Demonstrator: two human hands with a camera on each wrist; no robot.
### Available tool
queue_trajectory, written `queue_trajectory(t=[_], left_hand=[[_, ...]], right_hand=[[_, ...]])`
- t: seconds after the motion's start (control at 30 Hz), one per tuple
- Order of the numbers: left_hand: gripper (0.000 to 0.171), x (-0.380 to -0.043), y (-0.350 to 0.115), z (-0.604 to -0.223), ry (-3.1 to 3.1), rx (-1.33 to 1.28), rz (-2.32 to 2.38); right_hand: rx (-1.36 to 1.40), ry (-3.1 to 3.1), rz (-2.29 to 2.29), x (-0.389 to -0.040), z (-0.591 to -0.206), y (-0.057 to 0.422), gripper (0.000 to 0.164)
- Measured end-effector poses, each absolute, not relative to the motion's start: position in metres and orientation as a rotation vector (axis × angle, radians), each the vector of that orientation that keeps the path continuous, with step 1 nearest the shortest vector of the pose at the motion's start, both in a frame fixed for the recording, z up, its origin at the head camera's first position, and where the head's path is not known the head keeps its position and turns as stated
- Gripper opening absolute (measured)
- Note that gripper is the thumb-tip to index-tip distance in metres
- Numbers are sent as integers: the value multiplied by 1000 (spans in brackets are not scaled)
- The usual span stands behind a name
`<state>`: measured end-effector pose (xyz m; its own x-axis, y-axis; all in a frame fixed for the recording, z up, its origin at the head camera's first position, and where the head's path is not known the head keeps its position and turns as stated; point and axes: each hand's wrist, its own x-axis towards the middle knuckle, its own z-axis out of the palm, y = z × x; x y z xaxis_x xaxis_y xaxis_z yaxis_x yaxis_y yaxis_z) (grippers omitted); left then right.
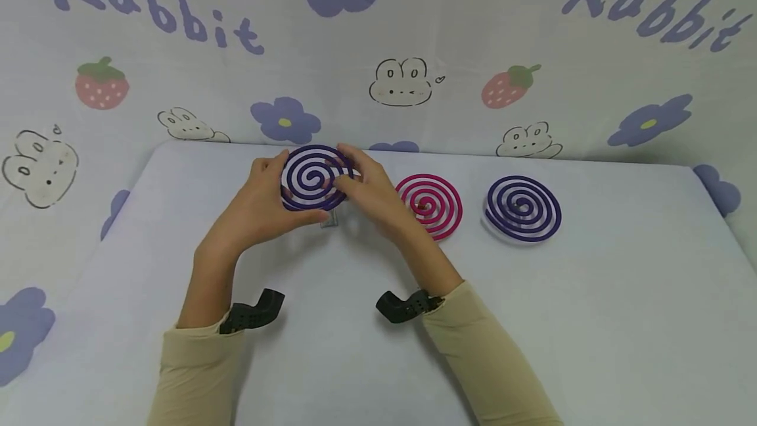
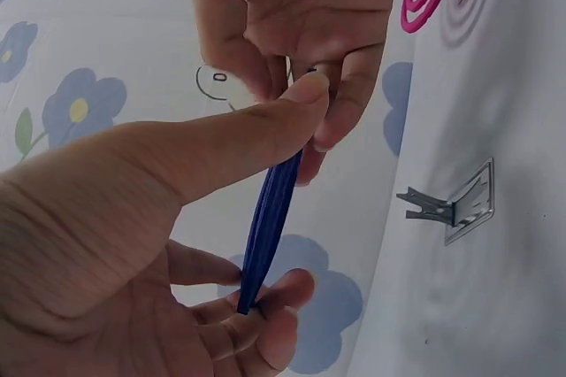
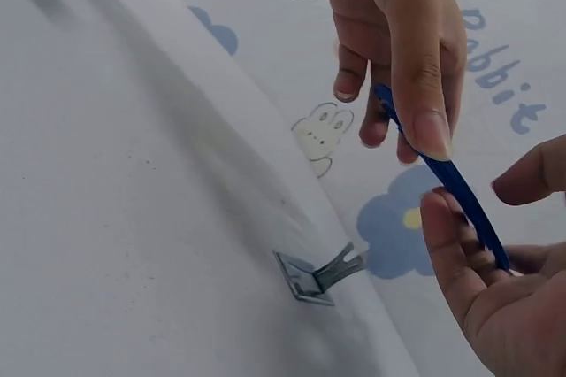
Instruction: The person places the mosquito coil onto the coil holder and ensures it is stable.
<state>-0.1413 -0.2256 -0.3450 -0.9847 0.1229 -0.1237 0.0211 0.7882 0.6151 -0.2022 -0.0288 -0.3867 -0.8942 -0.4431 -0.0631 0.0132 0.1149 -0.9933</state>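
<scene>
Both hands hold a dark blue mosquito coil [image 1: 298,179] raised above the white table. In the left wrist view this coil [image 2: 271,218] appears edge-on. The left hand [image 1: 260,199] spans the coil's left side, thumb at the near edge and fingers at the far edge. At the right side is the right hand [image 1: 369,186], fingers curled behind the coil; the right wrist view shows its thumb [image 3: 535,173] lifted off the surface. Below them stands a small metal coil stand [image 2: 460,207] with a forked upright prong, partly covered by the left thumb in the head view.
To the right, a pink coil [image 1: 446,206] sits raised on a stand, its left edge behind the right hand. Farther right another dark blue coil [image 1: 523,209] is also raised off the table [image 1: 627,294]. A printed cloth [image 1: 449,12] hangs behind the table's back edge.
</scene>
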Motion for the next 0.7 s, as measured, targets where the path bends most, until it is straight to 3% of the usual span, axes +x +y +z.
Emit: queue_trajectory(t=[0.27, 0.5, 0.7], left_hand=[[113, -145, -224, -345, 2708, 57, 1011], [79, -150, -229, -354, 2502, -156, 1374], [72, -156, -232, -367, 2425, -209, 1556]], right_hand=[[-301, 2164, -1867, -200, -398, -36, 61], [-259, 2235, -1821, -205, -403, -34, 55], [-380, 2322, -1761, -214, -410, -37, 54]])
